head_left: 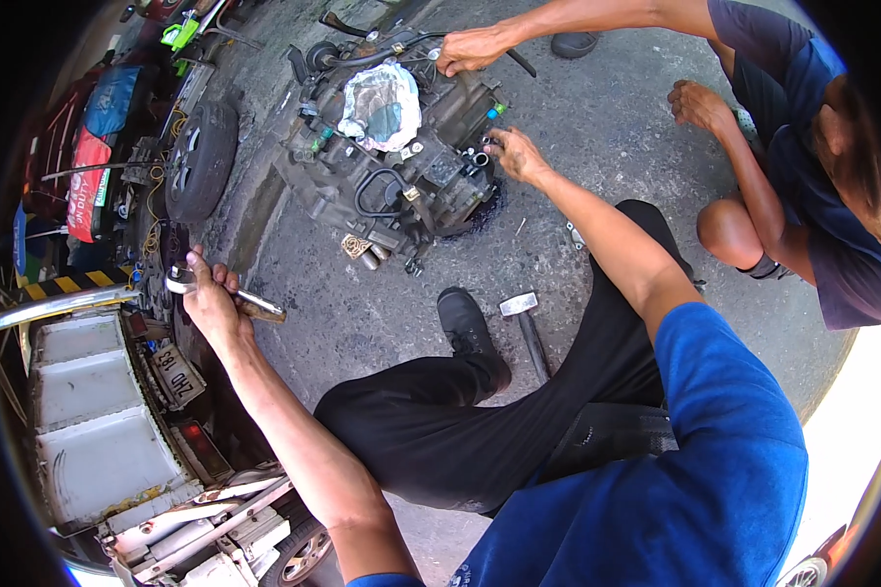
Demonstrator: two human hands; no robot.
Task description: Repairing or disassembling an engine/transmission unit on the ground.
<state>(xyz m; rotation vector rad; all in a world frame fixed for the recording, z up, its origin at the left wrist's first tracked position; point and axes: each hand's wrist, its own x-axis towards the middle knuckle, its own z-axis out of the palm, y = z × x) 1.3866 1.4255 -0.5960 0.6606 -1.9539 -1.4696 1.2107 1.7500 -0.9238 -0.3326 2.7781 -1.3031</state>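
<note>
My left hand (208, 298), held out at the left, is closed around a ratchet wrench (261, 305); its round head shows beyond my fingers. A greasy transmission unit (343, 176) lies on the ground ahead. My right hand (519, 157) reaches its right side, beside a dark round fitting (478, 158). My right fingers pinch together near a small shiny piece, too small to name. A crumpled silver foil sheet (382, 106) covers part of the unit's top. The co-worker's hand (468, 49) touches the unit's far edge.
A hammer (525, 323) lies on the concrete by my shoe (467, 325). Near the unit sit a rope coil (355, 247) and metal cylinders (372, 256). A tire (204, 161) and a white vehicle panel (103, 391) stand left. The co-worker (803, 186) squats at right.
</note>
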